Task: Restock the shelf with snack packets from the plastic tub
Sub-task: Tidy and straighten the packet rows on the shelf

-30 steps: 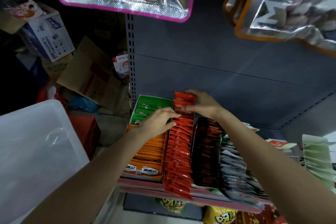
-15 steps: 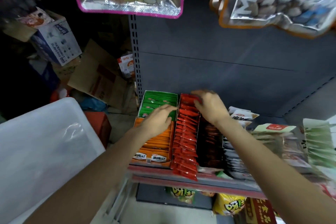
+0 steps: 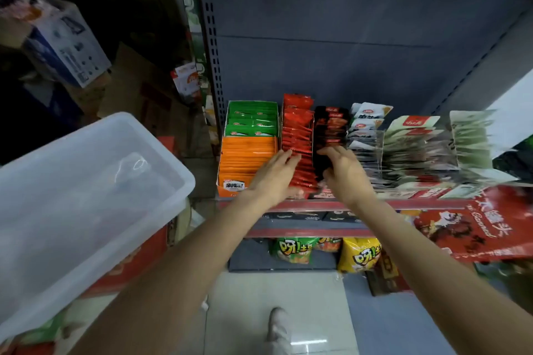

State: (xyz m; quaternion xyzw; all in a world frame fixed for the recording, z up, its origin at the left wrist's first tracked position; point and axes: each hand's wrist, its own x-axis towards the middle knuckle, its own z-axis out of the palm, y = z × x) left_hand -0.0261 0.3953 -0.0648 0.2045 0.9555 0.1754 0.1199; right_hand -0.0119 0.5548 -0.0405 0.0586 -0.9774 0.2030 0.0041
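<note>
A clear plastic tub [image 3: 161, 150] stands at my left, and I see no packets in it. On the shelf [image 3: 403, 204] a row of red snack packets [image 3: 297, 130] stands between an orange and green box [image 3: 248, 153] and a row of black packets [image 3: 330, 130]. My left hand [image 3: 274, 176] lies with straight fingers against the left side of the red row near its front. My right hand [image 3: 343, 173] rests at the front of the black row, fingers slightly bent over the packets. Neither hand lifts a packet.
White, grey and green packet rows [image 3: 409, 147] fill the shelf to the right. A red hanging bag [image 3: 484, 228] juts out at lower right. Chip bags [image 3: 326, 251] sit on the shelf below. Cardboard boxes [image 3: 66, 46] pile up at the left. My shoe [image 3: 277, 326] is on the tiled floor.
Both hands have slid from the back of the red row toward its front. The view has tilted down, so the hanging bags at the top have left the frame.
</note>
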